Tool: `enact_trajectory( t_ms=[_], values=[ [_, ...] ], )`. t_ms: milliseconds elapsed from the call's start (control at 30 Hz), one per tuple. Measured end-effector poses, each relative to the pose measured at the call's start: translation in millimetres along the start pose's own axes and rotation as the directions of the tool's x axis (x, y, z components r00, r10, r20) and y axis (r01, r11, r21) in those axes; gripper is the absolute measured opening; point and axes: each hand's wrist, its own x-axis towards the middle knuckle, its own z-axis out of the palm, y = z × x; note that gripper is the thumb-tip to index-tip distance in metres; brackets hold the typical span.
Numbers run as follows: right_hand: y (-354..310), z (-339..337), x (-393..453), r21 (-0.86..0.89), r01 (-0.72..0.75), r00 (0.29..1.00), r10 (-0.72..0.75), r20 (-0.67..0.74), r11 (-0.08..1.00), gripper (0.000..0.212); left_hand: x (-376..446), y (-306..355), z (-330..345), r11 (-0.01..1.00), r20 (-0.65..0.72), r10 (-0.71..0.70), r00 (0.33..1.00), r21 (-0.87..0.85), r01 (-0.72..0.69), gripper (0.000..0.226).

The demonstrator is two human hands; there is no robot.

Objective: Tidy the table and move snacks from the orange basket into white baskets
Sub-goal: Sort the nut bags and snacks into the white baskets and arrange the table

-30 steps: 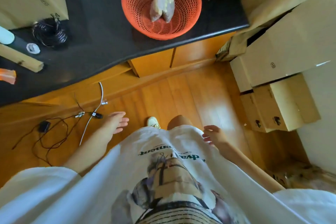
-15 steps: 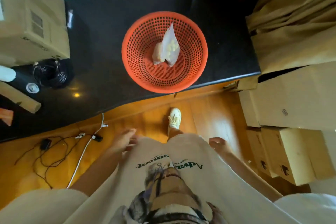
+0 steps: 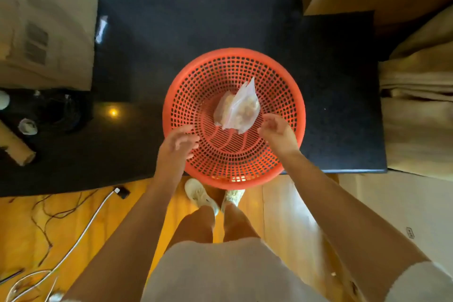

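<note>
The black table (image 3: 220, 32) fills the upper middle of the frame; its near edge runs across the centre, with wooden floor (image 3: 36, 228) below it. Cardboard boxes (image 3: 44, 24) stand at upper left, and loose cables (image 3: 81, 230) trail over the floor at lower left.

The orange basket (image 3: 289, 95) sits at frame centre, its lower rim overhanging the table edge. No white basket is in view.

Both forearms reach up from the bottom of the frame. The left hand (image 3: 175, 147) is over the basket's lower-left rim, fingers loosely apart and slightly bent, holding nothing. The right hand (image 3: 278, 133) is inside the lower-right part of the basket, fingers loosely curled and apart, holding nothing; whether they touch the bag cannot be told.

The snack bag (image 3: 237, 108) lies in the basket's right-centre. It is clear plastic with pale yellowish lumps inside, crumpled and slightly blurred. Its long axis runs from lower left to upper right, ending in a pointed corner at the top.

Key relation: the bag lies just up and left of the right fingertips, and well to the right of the left hand. Judgement: the right hand is nearer and better placed to take the bag's lower edge.
</note>
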Motion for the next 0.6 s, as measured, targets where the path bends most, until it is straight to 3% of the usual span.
enact_trajectory(
  t_ms=[67, 167, 333, 467, 600],
  values=[
    [0, 5, 26, -0.063, 0.058, 0.998, -0.057, 0.011, 0.996, 0.055, 28, -3, 23, 0.997, 0.067, 0.029, 0.997, 0.076, -0.034, 0.033],
    [8, 8, 57, -0.15, 0.09, 0.994, -0.08, 0.07, 0.985, 0.087, 65, -17, 46, 0.95, 0.15, 0.09, 0.985, 0.285, -0.13, 0.064],
    [25, 11, 88, -0.144, 0.162, 0.974, -0.134, 0.184, 0.976, 0.105, 110, -36, 64, 0.714, 0.322, 0.189, 0.928, 0.604, -0.355, 0.115],
    [30, 16, 94, -0.086, 0.178, 0.966, -0.157, 0.207, 0.98, 0.106, 131, -41, 69, 0.628, 0.409, 0.239, 0.881, 0.626, -0.461, 0.118],
    [27, 21, 97, -0.1, 0.191, 0.972, -0.174, 0.158, 0.977, 0.097, 137, -44, 74, 0.674, 0.408, 0.286, 0.867, 0.558, -0.485, 0.092]
  ],
)
